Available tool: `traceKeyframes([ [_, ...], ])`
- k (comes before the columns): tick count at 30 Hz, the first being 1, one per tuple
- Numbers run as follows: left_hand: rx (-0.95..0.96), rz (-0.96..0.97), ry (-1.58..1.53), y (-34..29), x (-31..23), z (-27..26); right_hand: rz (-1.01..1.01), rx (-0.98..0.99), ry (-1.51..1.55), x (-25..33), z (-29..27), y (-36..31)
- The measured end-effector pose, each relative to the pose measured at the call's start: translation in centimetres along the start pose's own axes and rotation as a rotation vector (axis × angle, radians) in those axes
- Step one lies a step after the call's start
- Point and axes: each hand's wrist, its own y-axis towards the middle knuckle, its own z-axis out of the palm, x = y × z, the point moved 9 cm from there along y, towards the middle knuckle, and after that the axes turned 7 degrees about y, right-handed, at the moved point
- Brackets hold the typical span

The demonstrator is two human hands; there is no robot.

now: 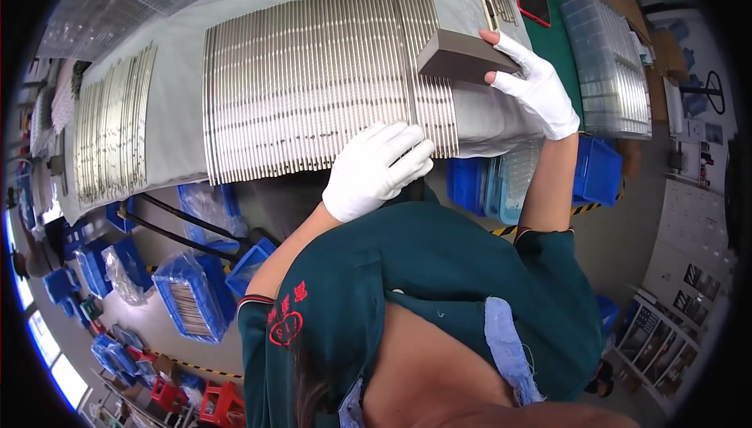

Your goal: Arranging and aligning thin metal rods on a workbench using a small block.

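- Currently the right hand (539, 87), in a white glove, has its grip closed on a brown block (462, 56): thumb under the near edge, fingers over the far edge, the block tilted and resting on the strips.
- That block sits at about 1 o'clock from the picture's middle, touching the right end of the strip row (329, 83).
- At about 12 o'clock from the person's chest, the left hand (376, 168), also gloved, lies flat with loosely curled fingers on the near edge of the same row; its grip holds nothing and only presses down.
- Many thin metal strips make up the row, laid side by side on a grey cloth (176, 115) that covers the tabletop.
- A second, smaller strip batch (113, 126) lies at 9 o'clock, well apart from both hands.
- Clear trays (607, 64) stand at 3 o'clock of the block, with blue bins (595, 169) below the tabletop edge.
- Judging by the pose, the step in hand is rubbing the block across the strips while the left hand steadies them.
- A next stroke would call for even pressure and the left hand holding firm, so that no strip slides out of line.
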Motion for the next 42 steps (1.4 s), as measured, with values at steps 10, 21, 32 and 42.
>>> traceKeyframes([
  [10, -0.002, -0.053, -0.065, -0.2, 0.3, 0.2, -0.071, 0.197, -0.198, 2.1, 7.5, 2.1],
  [21, -0.202, -0.087, -0.095, -0.4, 0.4, -0.9, -0.084, 0.178, -0.128, 1.2, 6.6, 1.8],
  [32, 0.033, 0.011, -0.048, -0.4, 0.1, 0.6, -0.066, 0.079, -0.019, 0.4, 1.9, -0.3],
  [42, 0.123, 0.009, -0.008, -1.0, -0.1, 1.7, -0.015, 0.058, -0.206, 0.8, 0.2, 0.8],
])
